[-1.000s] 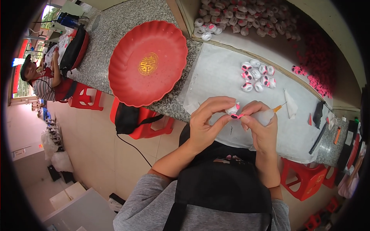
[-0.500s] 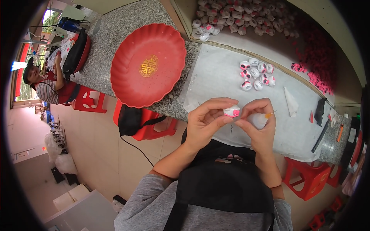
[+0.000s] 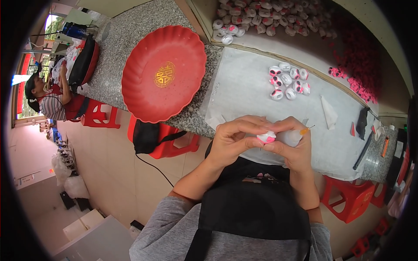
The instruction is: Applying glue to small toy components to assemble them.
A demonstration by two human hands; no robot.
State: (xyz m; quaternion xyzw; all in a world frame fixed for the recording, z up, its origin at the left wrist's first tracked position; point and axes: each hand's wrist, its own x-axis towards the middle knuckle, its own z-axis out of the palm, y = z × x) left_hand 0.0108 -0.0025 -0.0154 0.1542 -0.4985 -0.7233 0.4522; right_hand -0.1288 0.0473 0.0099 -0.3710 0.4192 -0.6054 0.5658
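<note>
My left hand (image 3: 230,142) is closed on a small white-and-pink molded piece (image 3: 266,138), pinched between thumb and fingers over the near edge of the work sheet. Thumb and forefinger of my right hand (image 3: 298,153) press against the same piece from the other side. Tucked in the right palm is a small translucent squeeze bottle (image 3: 290,138) with an orange needle tip (image 3: 305,130) pointing away to the right. Beyond both hands, a cluster of similar white-and-pink pieces (image 3: 286,79), some with black ovals, lies on the white sheet (image 3: 244,82).
A red scalloped tray (image 3: 143,65) stands on the granite counter (image 3: 126,26) at left. Heaps of white pieces (image 3: 261,19) and pink pieces (image 3: 361,89) fill the shelf behind. A crumpled tissue (image 3: 329,112) and black strip (image 3: 362,124) lie right. A co-worker (image 3: 52,98) sits far left.
My right thumb and forefinger have come in onto the white-and-pink piece, which was held by the left hand alone. The hands are now together; the bottle stays in the right palm.
</note>
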